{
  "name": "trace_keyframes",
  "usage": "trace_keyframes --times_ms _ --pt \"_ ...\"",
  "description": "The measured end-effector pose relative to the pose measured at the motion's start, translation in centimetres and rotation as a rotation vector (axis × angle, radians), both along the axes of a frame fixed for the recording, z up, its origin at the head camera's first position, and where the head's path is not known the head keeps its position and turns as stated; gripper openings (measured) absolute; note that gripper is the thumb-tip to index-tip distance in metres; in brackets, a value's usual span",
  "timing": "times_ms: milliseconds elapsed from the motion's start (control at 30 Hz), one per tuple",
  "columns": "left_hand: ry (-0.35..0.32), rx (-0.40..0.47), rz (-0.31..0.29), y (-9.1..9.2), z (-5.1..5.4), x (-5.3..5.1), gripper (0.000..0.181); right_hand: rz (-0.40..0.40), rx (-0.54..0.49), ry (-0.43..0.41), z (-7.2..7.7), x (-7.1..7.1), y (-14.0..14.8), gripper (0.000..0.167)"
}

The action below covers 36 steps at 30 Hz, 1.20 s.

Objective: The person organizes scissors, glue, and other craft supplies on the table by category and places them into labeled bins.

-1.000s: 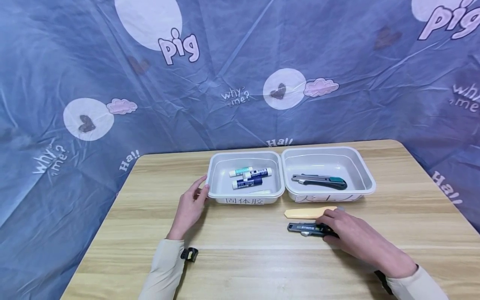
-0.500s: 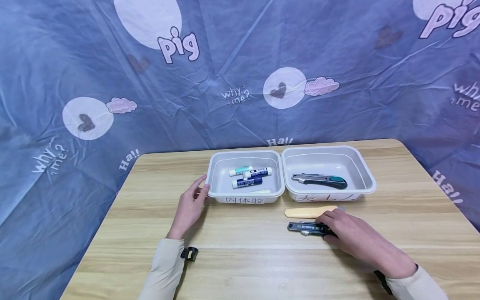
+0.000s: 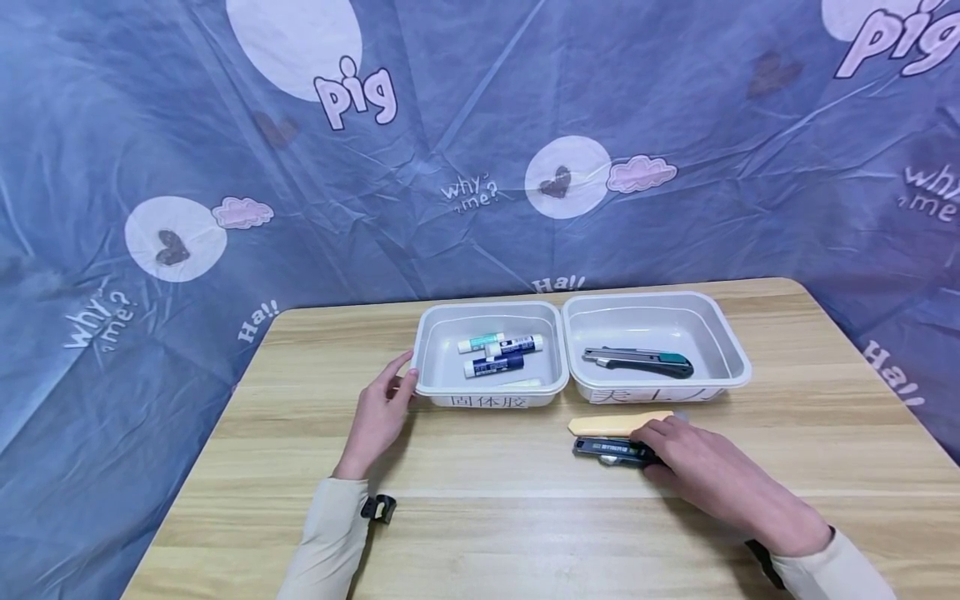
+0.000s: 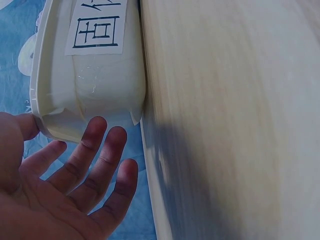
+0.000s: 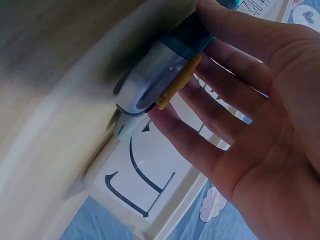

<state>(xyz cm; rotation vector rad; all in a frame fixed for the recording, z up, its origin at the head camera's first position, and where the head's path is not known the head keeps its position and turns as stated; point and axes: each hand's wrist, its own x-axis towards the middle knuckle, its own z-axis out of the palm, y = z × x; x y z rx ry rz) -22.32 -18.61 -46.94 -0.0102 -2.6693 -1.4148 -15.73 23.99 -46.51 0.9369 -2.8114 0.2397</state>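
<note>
My right hand (image 3: 708,475) pinches two utility knives side by side on the table. The black utility knife (image 3: 609,450) is on the thumb side, and the yellow utility knife (image 3: 611,424) lies just beyond it under the fingertips. In the right wrist view, the silver end (image 5: 145,77) of a knife shows between thumb and fingers, a yellow strip (image 5: 180,82) along its far side. My left hand (image 3: 381,421) touches the left rim of the left white bin (image 3: 487,392); in the left wrist view its thumb meets the rim and its fingers are spread below.
A second white bin (image 3: 738,375) stands against the first, with a green-and-black utility knife (image 3: 648,362) inside. Several glue sticks (image 3: 495,365) lie in the left bin. Both bins carry paper labels. A blue printed cloth (image 3: 450,233) hangs behind the wooden table (image 3: 480,533).
The black utility knife has shifted away from me, against the yellow one, as my right thumb moved in. My left hand and the bins have stayed put.
</note>
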Motion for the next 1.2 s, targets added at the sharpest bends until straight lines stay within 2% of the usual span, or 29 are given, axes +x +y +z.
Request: trace_keyframes --times_ms 267,433,667,933,1200 --pt "-0.010 0.005 0.005 0.0 0.2 0.1 0.045 0.056 -0.051 0.083 0.6 -0.4 -0.1 0.038" --pt "-0.008 0.000 0.006 0.1 0.2 0.1 0.045 0.087 -0.086 0.132 1.4 -0.7 -0.3 0.039" --pt "-0.006 0.000 0.006 0.1 0.2 0.1 0.045 0.101 -0.132 0.131 3.0 -1.2 -0.4 0.042" --pt "-0.012 0.006 0.004 0.1 0.3 0.2 0.045 0.109 -0.188 0.204 4.7 -2.0 -0.6 0.047" --pt "-0.016 0.010 0.001 0.1 0.3 0.2 0.046 0.087 -0.220 0.220 6.5 -2.5 -0.8 0.046"
